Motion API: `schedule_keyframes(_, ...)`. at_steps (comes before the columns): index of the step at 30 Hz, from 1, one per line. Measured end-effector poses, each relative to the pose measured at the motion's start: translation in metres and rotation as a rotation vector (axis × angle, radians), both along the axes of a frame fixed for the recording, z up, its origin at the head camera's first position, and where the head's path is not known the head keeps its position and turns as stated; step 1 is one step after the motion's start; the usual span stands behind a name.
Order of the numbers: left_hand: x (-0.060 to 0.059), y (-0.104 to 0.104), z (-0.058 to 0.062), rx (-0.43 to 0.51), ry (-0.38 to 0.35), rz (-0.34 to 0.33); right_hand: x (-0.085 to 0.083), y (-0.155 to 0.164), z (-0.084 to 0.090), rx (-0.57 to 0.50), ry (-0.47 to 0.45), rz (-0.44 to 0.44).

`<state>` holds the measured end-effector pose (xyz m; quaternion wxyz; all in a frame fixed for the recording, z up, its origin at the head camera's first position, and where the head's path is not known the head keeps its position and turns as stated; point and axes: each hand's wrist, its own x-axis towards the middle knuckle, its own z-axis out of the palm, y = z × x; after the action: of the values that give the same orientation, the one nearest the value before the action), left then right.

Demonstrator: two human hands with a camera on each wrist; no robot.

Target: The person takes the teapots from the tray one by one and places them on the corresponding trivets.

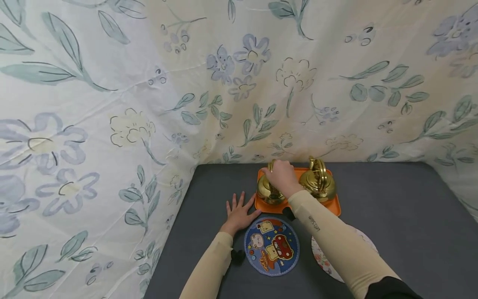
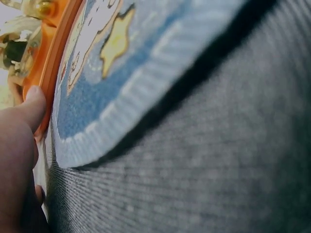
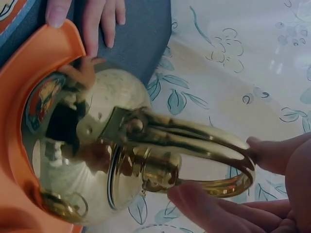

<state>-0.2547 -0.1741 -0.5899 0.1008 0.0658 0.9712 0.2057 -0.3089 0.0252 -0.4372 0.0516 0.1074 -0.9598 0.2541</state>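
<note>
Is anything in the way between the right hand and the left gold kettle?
Nothing visible: the right hand touches the handle of the left gold kettle; the other gold kettle sits beside it on the orange tray.

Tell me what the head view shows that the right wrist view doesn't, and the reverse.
Only the head view: the second gold pot itself, and the floral round mat, partly hidden by the right sleeve.

Only the right wrist view: the rivet at the base of the left gold pot's handle.

Both: that pot, the orange tray, both hands (right hand, left hand), the blue round mat and the patterned curtain.
</note>
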Motion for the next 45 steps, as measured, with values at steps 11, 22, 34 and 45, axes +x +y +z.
schedule_keyframes(11, 0.001, 0.0, -0.002, -0.012, 0.022, 0.0, 0.007, -0.001, 0.002, -0.102, -0.064, -0.013)
schedule_keyframes(22, 0.003, 0.0, 0.001, 0.016, 0.045, -0.003, 0.009, 0.001, 0.004, -0.142, -0.049, -0.022)
schedule_keyframes(34, 0.002, 0.001, -0.001, -0.009, 0.028, 0.003, 0.009, 0.004, 0.008, -0.138, -0.012, -0.074)
schedule_keyframes(45, -0.001, 0.003, -0.003, -0.007, 0.036, 0.023, 0.013, 0.016, 0.021, -0.149, 0.021, -0.069)
